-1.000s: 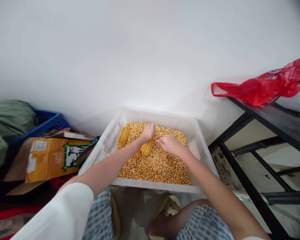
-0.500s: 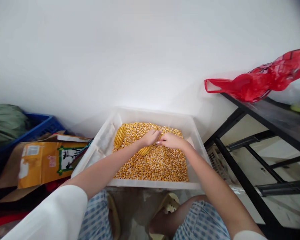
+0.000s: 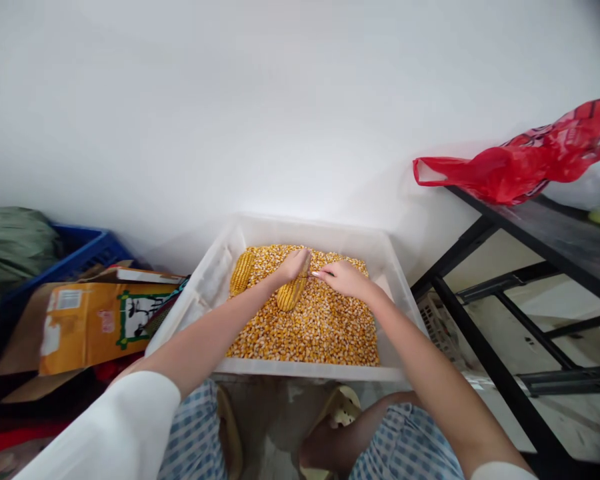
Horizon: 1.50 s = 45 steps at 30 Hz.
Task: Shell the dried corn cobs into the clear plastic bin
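Observation:
My left hand (image 3: 295, 263) is closed around the far end of a corn cob (image 3: 289, 297), which tilts toward me over the loose kernels (image 3: 313, 337). Yellow grains cover its near end, and a strip along its right side looks stripped. In my right hand (image 3: 344, 277) is a thin, dark pointed tool (image 3: 316, 274), pinched between the fingers. Its tip reaches left to the cob's side; the exact kind of tool is too small to make out. A second corn cob (image 3: 241, 272), still full of grains, lies at the left of the heap.
A translucent plastic bin (image 3: 300, 367) holds the kernels against the white wall. On the left are an orange carton (image 3: 93, 327) and a blue crate (image 3: 87, 250). A black-framed table (image 3: 570, 233) with a red plastic bag (image 3: 510, 167) stands at the right.
My hands have moved slightly apart, the left one a little up and left. More of the cob's stripped side and of the tool now shows.

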### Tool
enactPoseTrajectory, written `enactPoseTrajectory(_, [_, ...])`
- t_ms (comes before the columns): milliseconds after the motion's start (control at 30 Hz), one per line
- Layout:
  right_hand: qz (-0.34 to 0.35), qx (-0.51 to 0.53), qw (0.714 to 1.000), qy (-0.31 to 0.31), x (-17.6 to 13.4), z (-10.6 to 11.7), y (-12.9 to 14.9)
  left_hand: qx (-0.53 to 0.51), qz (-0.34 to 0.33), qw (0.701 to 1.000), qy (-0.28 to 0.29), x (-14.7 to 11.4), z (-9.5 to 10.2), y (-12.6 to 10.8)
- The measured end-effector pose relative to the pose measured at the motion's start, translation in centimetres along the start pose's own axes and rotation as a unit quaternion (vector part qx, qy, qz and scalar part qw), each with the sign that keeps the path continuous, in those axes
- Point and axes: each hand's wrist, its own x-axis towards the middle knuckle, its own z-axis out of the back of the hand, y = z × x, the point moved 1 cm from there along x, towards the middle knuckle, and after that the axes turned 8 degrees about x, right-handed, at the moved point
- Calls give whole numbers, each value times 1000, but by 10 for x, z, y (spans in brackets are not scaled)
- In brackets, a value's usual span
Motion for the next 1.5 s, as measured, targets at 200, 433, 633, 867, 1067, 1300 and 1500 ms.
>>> enactPoseTrajectory(200, [-7,-31,999,17,1,-3,5,13,-4,1000,-11,1,-1,1])
enactPoseTrajectory(433, [-6,-87,995,47,1,-4,9,69,-48,996,-2,-5,-12,-8])
enactPoseTrajectory(633, [-6,-46,995,87,-1,-1,5,134,-92,986,47,-16,-26,-18])
enactPoseTrajectory(867, [-17,33,991,127,-2,3,-4,197,-147,968,53,-23,-32,-21])
enactPoseTrajectory(1067, [-32,49,987,150,-1,-2,-8,195,-127,971,56,-26,-34,-25])
enactPoseTrajectory(1300, [-175,17,942,286,-4,-33,-12,118,-91,988,47,-25,-31,-29])
enactPoseTrajectory(1500, [-199,67,969,129,7,-24,-41,-3,30,998,-58,-7,5,-5])
